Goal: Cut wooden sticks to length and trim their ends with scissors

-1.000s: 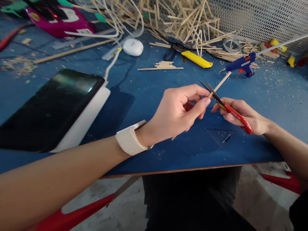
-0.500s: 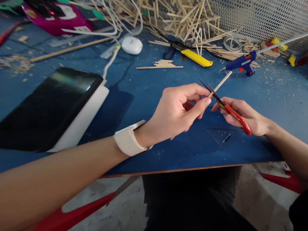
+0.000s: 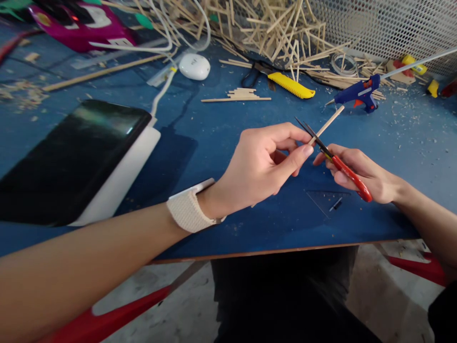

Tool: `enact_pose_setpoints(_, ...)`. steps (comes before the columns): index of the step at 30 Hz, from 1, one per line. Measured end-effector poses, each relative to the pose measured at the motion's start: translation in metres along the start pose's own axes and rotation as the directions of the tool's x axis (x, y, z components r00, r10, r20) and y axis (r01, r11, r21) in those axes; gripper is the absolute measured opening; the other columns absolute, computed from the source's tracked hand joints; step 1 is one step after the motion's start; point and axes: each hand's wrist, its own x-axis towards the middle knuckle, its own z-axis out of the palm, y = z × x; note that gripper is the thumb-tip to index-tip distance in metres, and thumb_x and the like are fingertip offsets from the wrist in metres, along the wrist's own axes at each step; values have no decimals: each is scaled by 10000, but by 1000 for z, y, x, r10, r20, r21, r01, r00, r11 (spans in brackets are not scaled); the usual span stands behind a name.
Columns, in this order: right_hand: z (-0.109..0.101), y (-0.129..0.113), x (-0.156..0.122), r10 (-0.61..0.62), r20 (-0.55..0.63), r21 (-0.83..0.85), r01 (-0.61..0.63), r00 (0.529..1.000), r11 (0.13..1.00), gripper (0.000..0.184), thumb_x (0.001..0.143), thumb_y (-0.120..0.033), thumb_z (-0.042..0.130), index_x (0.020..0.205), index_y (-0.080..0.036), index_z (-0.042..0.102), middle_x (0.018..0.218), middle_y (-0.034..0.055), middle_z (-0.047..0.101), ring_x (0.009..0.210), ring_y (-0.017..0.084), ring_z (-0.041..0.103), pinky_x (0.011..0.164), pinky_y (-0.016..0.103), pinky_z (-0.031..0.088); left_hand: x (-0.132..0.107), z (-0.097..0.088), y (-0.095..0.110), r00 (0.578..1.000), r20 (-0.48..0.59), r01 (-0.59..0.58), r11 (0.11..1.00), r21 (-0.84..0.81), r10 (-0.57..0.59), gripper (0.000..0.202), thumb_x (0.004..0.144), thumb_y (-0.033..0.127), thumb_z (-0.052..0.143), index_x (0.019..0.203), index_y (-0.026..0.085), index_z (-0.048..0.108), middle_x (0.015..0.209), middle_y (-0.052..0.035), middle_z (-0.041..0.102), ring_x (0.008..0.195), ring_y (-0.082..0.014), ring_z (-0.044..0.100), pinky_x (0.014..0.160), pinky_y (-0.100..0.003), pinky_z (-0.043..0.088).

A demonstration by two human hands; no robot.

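Observation:
My left hand [image 3: 267,159] pinches a thin wooden stick [image 3: 330,121] between thumb and fingers. The stick slants up to the right past the fingertips. My right hand [image 3: 364,174] is closed round the red handles of a pair of scissors [image 3: 348,176]. Their dark blades lie across the stick just beyond my left fingertips and look nearly closed on it. Under the hands, a clear set square [image 3: 326,202] lies flat on the blue table [image 3: 228,233]. Farther back are several short sticks [image 3: 243,94] in a stepped row beside a longer one.
A yellow utility knife [image 3: 291,85] and a blue glue gun [image 3: 359,93] lie behind the hands. A heap of sticks [image 3: 274,28] leans at the back by a perforated metal panel [image 3: 392,24]. On the left are a dark-screened tablet [image 3: 74,162], a white case [image 3: 194,66] and a magenta power strip [image 3: 82,28].
Both hands, the stick and the scissors keep almost the same pose. The scissor blades appear slightly closer together, and the whole view has shifted a little.

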Motion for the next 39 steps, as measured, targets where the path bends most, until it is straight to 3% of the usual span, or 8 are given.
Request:
enact_pose_setpoints(7, 0, -1, -1, 44, -16, -64, -45, 999, 997, 661, 1087, -821, 671, 1241, -178, 694, 863, -33, 514, 715, 132, 420, 642, 306, 371, 0, 0, 1, 1000, 2, -3, 1000, -3, 3, 87, 1070, 200, 723, 1018, 185, 791, 743, 4, 742, 564, -113, 695, 390, -154, 396)
enact_pose_setpoints(14, 0, -3, 0, 71, -23, -37, -71, 997, 997, 674, 1067, -841, 694, 1188, -178, 690, 872, -29, 507, 733, 129, 411, 647, 296, 367, 0, -2, 0, 1000, 14, -4, 1000, 10, 4, 114, 1105, 199, 715, 1034, 187, 804, 668, 38, 685, 401, -78, 519, 355, -177, 358)
enact_pose_setpoints(19, -2, -5, 1, 32, 3, 49, -32, 999, 998, 695, 1099, -806, 683, 1294, -142, 741, 867, -31, 535, 719, 119, 411, 643, 289, 367, 0, -2, 2, 1000, 5, -16, 1000, 21, 16, 99, 1085, 178, 720, 1027, 185, 800, 698, 23, 711, 472, -96, 612, 375, -172, 377)
enact_pose_setpoints(28, 2, -5, 3, 43, -24, 98, -40, 999, 994, 551, 1146, -681, 705, 1236, -140, 752, 850, -34, 516, 711, 110, 377, 621, 286, 331, 0, 0, 5, 1000, -12, 1, 999, 42, -1, 116, 1062, 190, 714, 1007, 191, 817, 705, 13, 716, 557, -117, 687, 394, -171, 409)
enact_pose_setpoints(34, 3, -8, 5, 65, -50, 122, -59, 997, 991, 508, 1136, -677, 720, 1073, -173, 711, 790, -51, 431, 664, 111, 312, 577, 303, 303, 9, -3, -7, 998, -3, -62, 997, -39, 62, 89, 1028, 324, 868, 951, 313, 826, 625, 56, 675, 507, -148, 637, 412, -261, 520)
enact_pose_setpoints(37, 2, -6, 4, 62, -51, 137, -54, 997, 989, 492, 1139, -661, 725, 1017, -187, 682, 767, -65, 419, 639, 98, 307, 558, 288, 300, 13, -6, -16, 996, 36, -83, 994, -68, 86, 184, 892, 435, 997, 963, 408, 830, 597, 81, 678, 448, -175, 595, 327, -307, 482)
enact_pose_setpoints(39, 2, -4, 4, 56, -53, 149, -48, 997, 988, 476, 1143, -644, 732, 1010, -190, 678, 761, -72, 420, 631, 89, 309, 553, 277, 297, 15, -8, -18, 997, 37, -62, 997, -53, 64, 183, 900, 480, 985, 973, 423, 827, 590, 86, 676, 412, -166, 552, 289, -306, 440)
